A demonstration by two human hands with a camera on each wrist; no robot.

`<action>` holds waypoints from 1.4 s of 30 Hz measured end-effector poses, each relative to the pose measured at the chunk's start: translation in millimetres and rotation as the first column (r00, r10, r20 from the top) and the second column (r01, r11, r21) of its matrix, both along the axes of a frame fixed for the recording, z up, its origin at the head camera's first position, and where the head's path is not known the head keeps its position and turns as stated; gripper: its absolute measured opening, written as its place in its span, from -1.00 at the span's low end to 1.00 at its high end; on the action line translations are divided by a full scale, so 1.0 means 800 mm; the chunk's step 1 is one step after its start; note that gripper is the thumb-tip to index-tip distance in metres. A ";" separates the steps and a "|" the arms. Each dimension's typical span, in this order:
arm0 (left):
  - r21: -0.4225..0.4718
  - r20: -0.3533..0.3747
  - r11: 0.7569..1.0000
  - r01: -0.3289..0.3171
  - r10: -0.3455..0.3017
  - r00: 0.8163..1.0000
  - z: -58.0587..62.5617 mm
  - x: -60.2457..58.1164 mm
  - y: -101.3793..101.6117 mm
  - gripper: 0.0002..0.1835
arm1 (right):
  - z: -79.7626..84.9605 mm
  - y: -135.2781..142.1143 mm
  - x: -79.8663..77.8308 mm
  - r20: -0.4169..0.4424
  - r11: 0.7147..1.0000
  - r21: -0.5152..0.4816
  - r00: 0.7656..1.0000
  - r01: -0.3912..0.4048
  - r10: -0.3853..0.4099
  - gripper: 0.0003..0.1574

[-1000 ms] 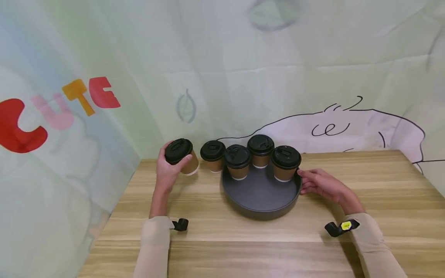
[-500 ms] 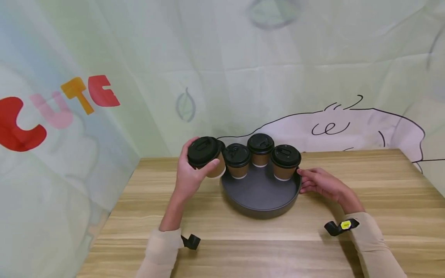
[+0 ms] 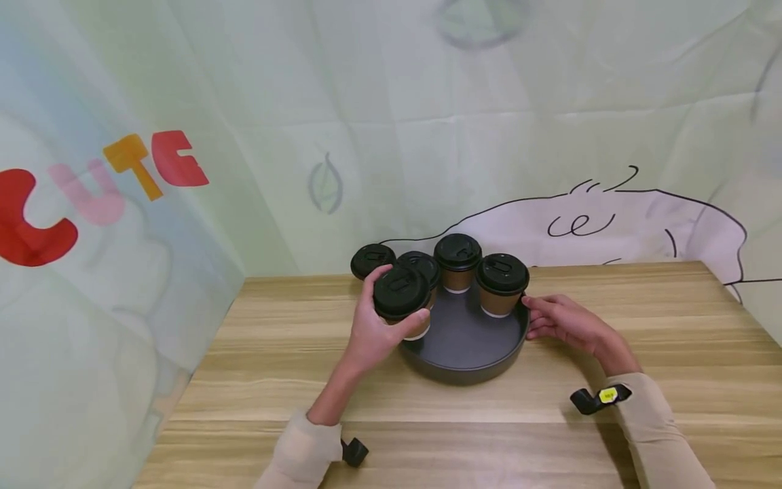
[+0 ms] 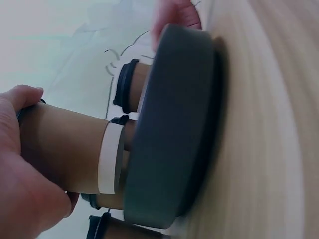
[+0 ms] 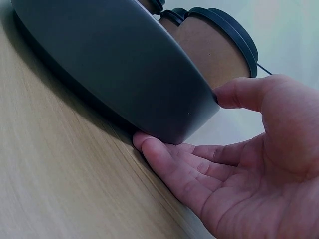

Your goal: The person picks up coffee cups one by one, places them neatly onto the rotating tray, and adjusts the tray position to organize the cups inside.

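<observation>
My left hand (image 3: 374, 334) grips a brown paper coffee cup (image 3: 401, 291) with a black lid, thumb on the near side. In the left wrist view the cup's white-banded base (image 4: 109, 159) is raised, at the near left rim of a round dark grey tray (image 3: 470, 343). The thumb of my right hand (image 3: 565, 326) lies on the tray's right rim, and its fingers (image 5: 164, 157) are at the lower side wall. On the tray stand a right cup (image 3: 501, 288), a back cup (image 3: 457, 261) and a left cup (image 3: 421, 261), the last partly hidden by the held one.
Another lidded cup (image 3: 371, 260) stands left of the tray, at the table's back edge, its body mostly hidden by my left hand. A printed curtain (image 3: 391, 136) hangs behind the wooden table (image 3: 244, 380).
My left hand has carried its cup rightward, past the cup outside the tray, to above the tray's left side. My right hand has stayed at the rim.
</observation>
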State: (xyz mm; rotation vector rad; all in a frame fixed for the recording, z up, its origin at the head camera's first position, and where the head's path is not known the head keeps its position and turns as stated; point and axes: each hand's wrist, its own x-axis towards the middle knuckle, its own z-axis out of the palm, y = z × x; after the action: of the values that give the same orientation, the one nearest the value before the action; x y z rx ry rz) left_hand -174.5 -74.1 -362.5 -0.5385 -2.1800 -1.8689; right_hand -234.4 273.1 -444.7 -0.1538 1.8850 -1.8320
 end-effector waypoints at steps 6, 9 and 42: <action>-0.043 0.015 0.998 -0.040 0.040 0.999 -0.017 0.002 0.011 -0.09 | 0.000 0.002 0.000 -0.001 1.000 -0.004 1.000 -0.006 0.006 -0.36; -0.067 0.012 0.995 -0.070 0.071 0.997 -0.041 -0.008 0.014 -0.06 | -0.001 0.003 0.000 0.001 1.000 -0.008 1.000 -0.007 0.007 -0.36; -0.281 -0.007 0.934 -0.219 0.226 0.974 -0.077 -0.002 0.026 0.01 | 0.001 0.000 -0.001 0.001 1.000 -0.002 1.000 -0.003 0.003 -0.34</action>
State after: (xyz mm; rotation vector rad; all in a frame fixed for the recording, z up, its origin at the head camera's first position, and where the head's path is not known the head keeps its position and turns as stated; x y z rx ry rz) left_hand -175.8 -52.9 -424.3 -0.2985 -2.4243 -1.4709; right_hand -235.0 272.7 -443.8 -0.1562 1.8813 -1.8323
